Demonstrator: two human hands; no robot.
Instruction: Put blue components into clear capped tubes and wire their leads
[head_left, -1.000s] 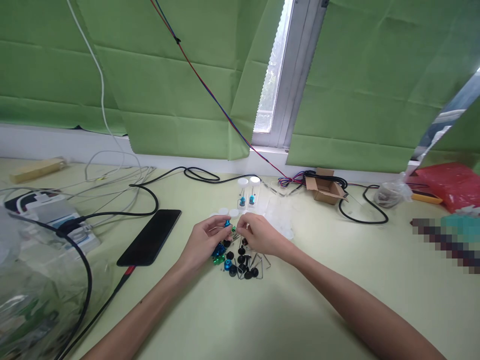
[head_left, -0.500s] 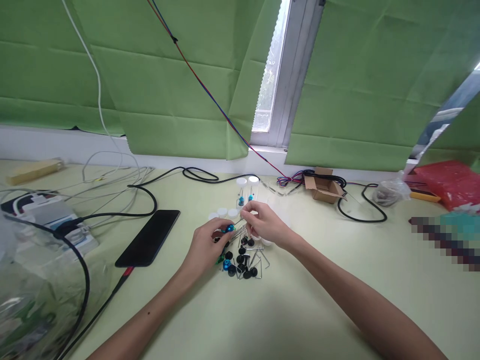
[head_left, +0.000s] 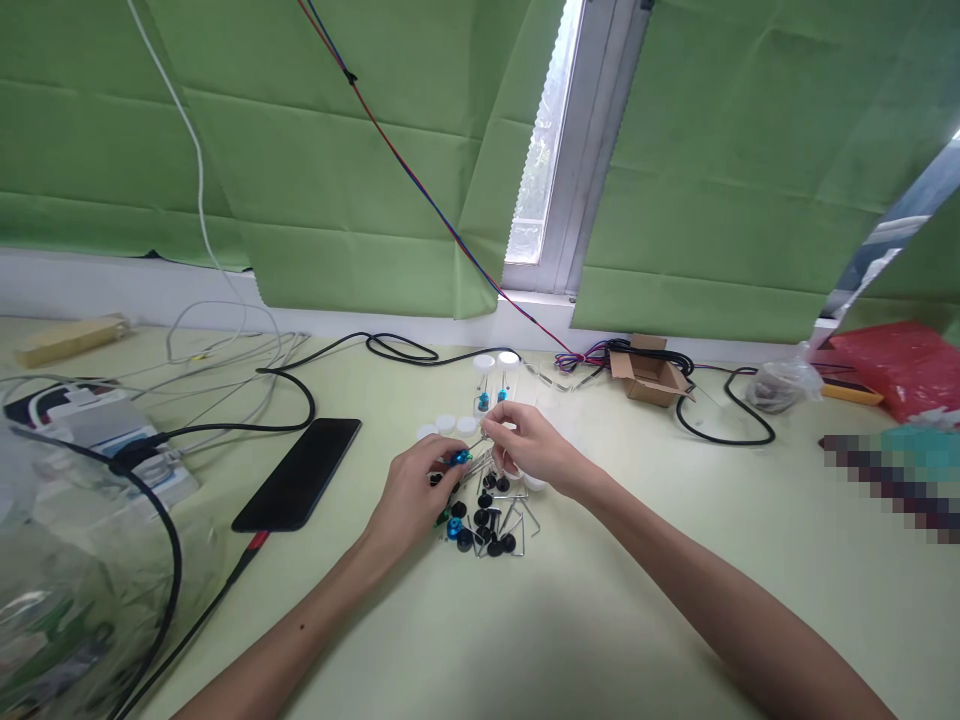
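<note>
My left hand [head_left: 411, 488] pinches a small shiny blue metal part [head_left: 460, 457] between thumb and fingertips. My right hand [head_left: 529, 445] is closed on a thin hex key [head_left: 477, 443] that runs toward the blue part; fingers cover much of it, and whether the tip sits inside the part I cannot tell. Below both hands lies a loose pile of black knob-like pieces [head_left: 482, 518], several bent hex keys [head_left: 531, 517] and another blue metal part [head_left: 454, 528]. Just beyond the hands stand clear jars with white lids [head_left: 508, 358], holding blue parts [head_left: 484, 399] and thin pins.
A black phone [head_left: 298, 475] lies to the left on a cable, near a power strip [head_left: 97, 430] and a clear plastic bag [head_left: 112, 610]. At the back right are a small cardboard box [head_left: 649, 380], black cables [head_left: 724, 437] and a red bag [head_left: 896, 370].
Both hands stay almost in place, still holding the blue part and the hex key. Only a very slight shift of the whole view shows.
</note>
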